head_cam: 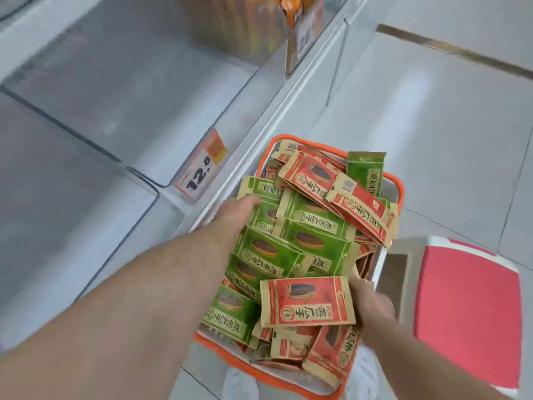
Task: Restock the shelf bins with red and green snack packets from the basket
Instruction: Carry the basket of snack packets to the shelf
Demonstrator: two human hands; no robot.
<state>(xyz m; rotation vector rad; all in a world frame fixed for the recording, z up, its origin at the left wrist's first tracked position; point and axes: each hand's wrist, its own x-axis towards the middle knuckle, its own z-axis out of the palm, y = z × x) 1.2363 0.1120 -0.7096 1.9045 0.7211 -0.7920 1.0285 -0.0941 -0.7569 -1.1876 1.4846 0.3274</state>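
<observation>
An orange-rimmed basket (399, 186) on the floor is heaped with green packets (314, 242) and red packets (357, 204). My left hand (239, 210) reaches in at the basket's left side, its fingers on a stack of green packets (261, 215); the fingertips are hidden among them. My right hand (370, 303) holds a single red packet (307, 301) by its right edge, flat above the pile near the basket's front. Clear shelf bins (138, 90) stand to the left.
A price tag reading 12.8 (202, 168) hangs on the bin front. A bin further back holds orange packets (288, 7). A white stool with a red top (464, 310) stands right of the basket. Grey tiled floor (432, 125) lies beyond.
</observation>
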